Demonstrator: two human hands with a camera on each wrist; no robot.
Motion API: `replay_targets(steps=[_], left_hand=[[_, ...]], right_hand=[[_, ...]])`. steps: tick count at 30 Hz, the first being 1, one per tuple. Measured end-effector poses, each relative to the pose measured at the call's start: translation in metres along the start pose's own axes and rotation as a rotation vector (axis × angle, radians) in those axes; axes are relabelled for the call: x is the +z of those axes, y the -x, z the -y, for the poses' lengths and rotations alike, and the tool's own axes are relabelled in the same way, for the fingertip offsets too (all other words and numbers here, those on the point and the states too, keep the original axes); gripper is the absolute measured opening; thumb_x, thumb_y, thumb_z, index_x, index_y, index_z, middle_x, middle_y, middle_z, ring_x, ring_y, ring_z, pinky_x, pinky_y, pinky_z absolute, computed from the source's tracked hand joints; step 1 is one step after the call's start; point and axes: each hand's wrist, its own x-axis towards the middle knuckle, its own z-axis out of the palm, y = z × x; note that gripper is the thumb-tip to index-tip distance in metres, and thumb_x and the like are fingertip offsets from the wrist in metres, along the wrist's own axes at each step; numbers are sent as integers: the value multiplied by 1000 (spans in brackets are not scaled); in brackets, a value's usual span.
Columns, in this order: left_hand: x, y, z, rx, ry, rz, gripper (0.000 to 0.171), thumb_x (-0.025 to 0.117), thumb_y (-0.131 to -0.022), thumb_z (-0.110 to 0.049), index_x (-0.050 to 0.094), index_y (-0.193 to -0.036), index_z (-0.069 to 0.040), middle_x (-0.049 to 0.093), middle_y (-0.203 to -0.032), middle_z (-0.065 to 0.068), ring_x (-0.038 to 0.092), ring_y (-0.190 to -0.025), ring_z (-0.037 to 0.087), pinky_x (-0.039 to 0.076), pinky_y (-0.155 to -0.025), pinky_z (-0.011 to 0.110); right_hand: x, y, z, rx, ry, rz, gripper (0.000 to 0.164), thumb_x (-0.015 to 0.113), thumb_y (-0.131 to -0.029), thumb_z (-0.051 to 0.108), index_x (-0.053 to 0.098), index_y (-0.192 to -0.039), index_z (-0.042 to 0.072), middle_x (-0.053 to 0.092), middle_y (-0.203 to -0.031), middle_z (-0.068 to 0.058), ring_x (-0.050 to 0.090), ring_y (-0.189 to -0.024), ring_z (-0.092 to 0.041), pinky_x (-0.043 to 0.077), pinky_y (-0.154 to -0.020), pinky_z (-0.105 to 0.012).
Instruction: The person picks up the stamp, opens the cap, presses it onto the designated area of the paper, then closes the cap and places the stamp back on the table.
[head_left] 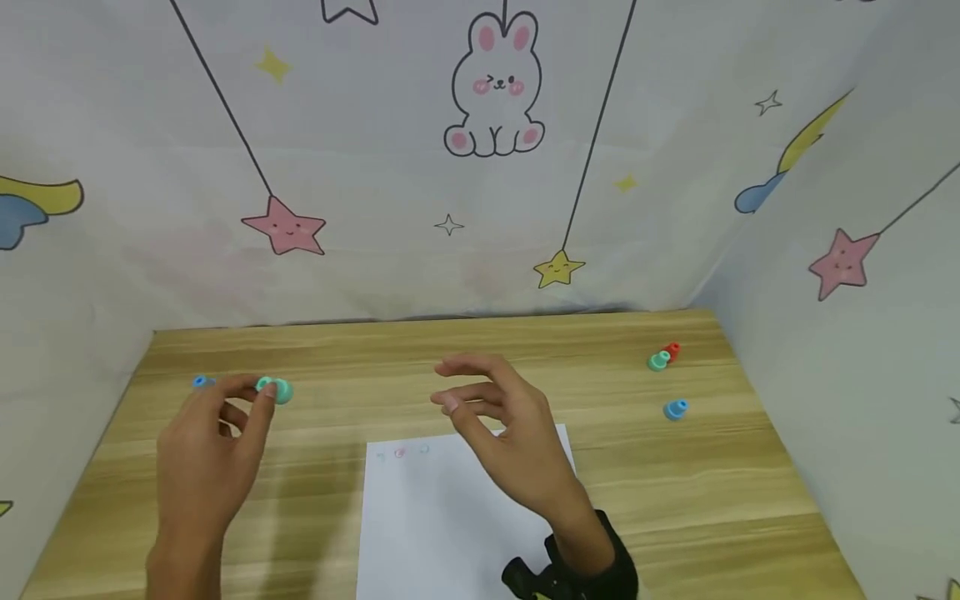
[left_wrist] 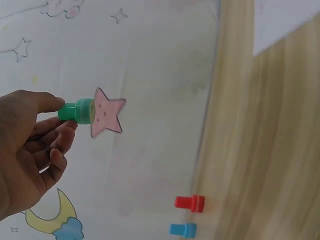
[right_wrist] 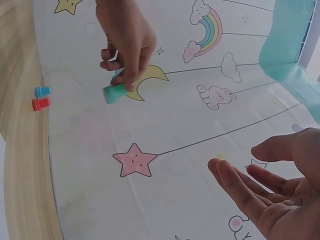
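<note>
Head view: left hand (head_left: 206, 454) pinches green stamp (head_left: 283, 392), right hand (head_left: 517, 446) empty, fingers apart; paper (head_left: 442, 533) bears three marks (head_left: 400, 452) far left, visible rest blank, seemingly early on.

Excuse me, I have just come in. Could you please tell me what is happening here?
A person pinches a small green stamp in the left hand, lifted above the table. The right hand is raised and empty. A sheet of white paper bears three faint small marks near its far left corner. A red stamp and a blue one stand at the left; three more stamps are at the right.
</note>
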Motion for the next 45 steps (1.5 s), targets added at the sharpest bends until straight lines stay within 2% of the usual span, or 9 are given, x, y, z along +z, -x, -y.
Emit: replay_targets(steps=[4, 6, 7, 11, 15, 16, 20, 30, 45], left_hand=[[6, -7, 32, -105, -66, 74, 28, 67, -91, -27, 70, -108, -5, 67, -89, 2, 43, -63, -9, 39, -59, 10], [11, -9, 45, -141, -103, 132, 31, 64, -93, -32, 69, -110, -8, 66, -90, 0, 46, -64, -4, 37, -48, 16], [13, -9, 51, -159, -115, 164, 32, 63, -93, -34, 69, -112, -8, 66, -92, 0, 48, -65, -1, 38, -48, 19], [23, -11, 72, -199, -152, 281, 37, 59, -96, -36, 65, -116, -6, 68, -98, 8, 58, -68, 16, 48, -54, 33], [31, -12, 88, -221, -193, 377, 39, 57, -97, -33, 63, -119, -2, 68, -106, 20, 64, -85, 38, 50, -63, 50], [32, -12, 90, -226, -209, 395, 39, 56, -97, -33, 63, -119, -1, 67, -107, 21, 64, -90, 41, 49, -58, 49], [36, -13, 95, -269, -240, 454, 38, 54, -98, -30, 62, -120, -1, 65, -112, 24, 61, -100, 46, 49, -62, 54], [44, -14, 103, -306, -269, 552, 41, 51, -99, -27, 58, -124, 5, 63, -111, 25, 61, -94, 46, 48, -55, 47], [51, -16, 101, -280, -260, 554, 43, 50, -100, -28, 56, -126, 5, 64, -111, 23, 63, -92, 45, 48, -52, 43]], right_hand=[[-4, 1, -5, -5, 0, -12, 38, 55, -96, 1, 53, -129, 19, 60, -125, 5, 69, -101, -19, 55, -88, -32], [-6, 1, -6, -6, 1, -17, 38, 55, -96, 2, 53, -130, 19, 60, -125, 6, 69, -101, -18, 55, -88, -31], [-6, 1, -6, -8, 1, -19, 37, 55, -96, 2, 53, -130, 18, 61, -124, 4, 69, -100, -18, 55, -88, -31], [-7, 0, -4, -15, -3, -20, 37, 55, -95, -2, 54, -128, 14, 62, -123, -2, 69, -99, -21, 55, -88, -32], [-9, -1, -1, -10, -6, -34, 36, 55, -93, -5, 55, -126, 9, 62, -120, -8, 70, -98, -25, 56, -87, -33], [-9, -1, 0, -7, -7, -38, 35, 55, -93, -6, 55, -125, 9, 62, -120, -8, 70, -98, -26, 56, -87, -33], [-11, -2, 1, -4, -15, -42, 35, 54, -93, -7, 55, -125, 8, 62, -119, -10, 70, -98, -22, 56, -86, -33], [-13, -1, 2, 15, -23, -41, 34, 54, -94, -5, 55, -125, 9, 62, -119, -10, 69, -99, -25, 56, -87, -33], [-17, -1, 1, 30, 1, -55, 29, 55, -94, -3, 56, -123, 3, 62, -119, -10, 70, -99, -25, 55, -88, -32]])
